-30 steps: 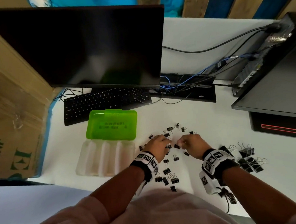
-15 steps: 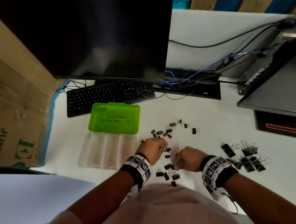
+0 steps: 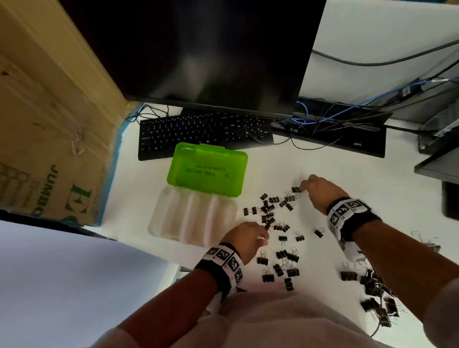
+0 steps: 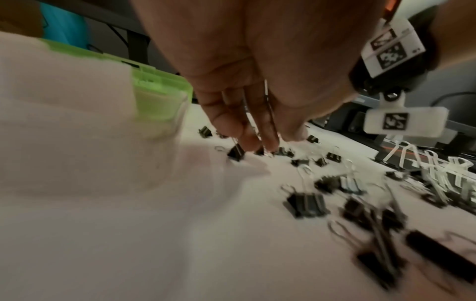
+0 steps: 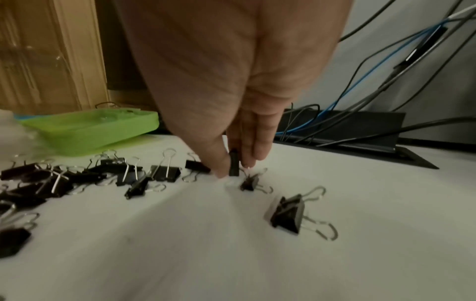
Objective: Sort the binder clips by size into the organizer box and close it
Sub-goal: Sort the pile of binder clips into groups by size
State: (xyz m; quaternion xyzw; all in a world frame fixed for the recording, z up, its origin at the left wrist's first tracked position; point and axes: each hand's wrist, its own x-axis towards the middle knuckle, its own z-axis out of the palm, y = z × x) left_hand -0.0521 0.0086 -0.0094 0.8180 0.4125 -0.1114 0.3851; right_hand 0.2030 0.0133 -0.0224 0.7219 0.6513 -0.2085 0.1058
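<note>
The organizer box lies open left of centre, its green lid [image 3: 208, 172] folded back and its clear divided tray [image 3: 191, 219] in front. Small black binder clips [image 3: 273, 211] are scattered to its right. Larger clips [image 3: 375, 296] lie in a heap at the near right. My left hand [image 3: 264, 235] is by the tray's near right corner. Its fingertips [image 4: 247, 142] pinch a small clip [image 4: 235, 153], with wire handles between the fingers. My right hand [image 3: 303, 188] reaches to the far edge of the scatter, and thumb and fingers pinch a small clip [image 5: 234, 163] standing on the table.
A black keyboard [image 3: 204, 132] and a dark monitor [image 3: 201, 46] stand behind the box. Cables and a black cable box [image 3: 341, 134] lie at the back right, and dark equipment [image 3: 455, 187] at the far right. A cardboard box [image 3: 32, 132] walls the left side.
My hands were close together over the middle of the clips. The right hand has since moved to the far right edge of the scatter, and the left stays near the tray.
</note>
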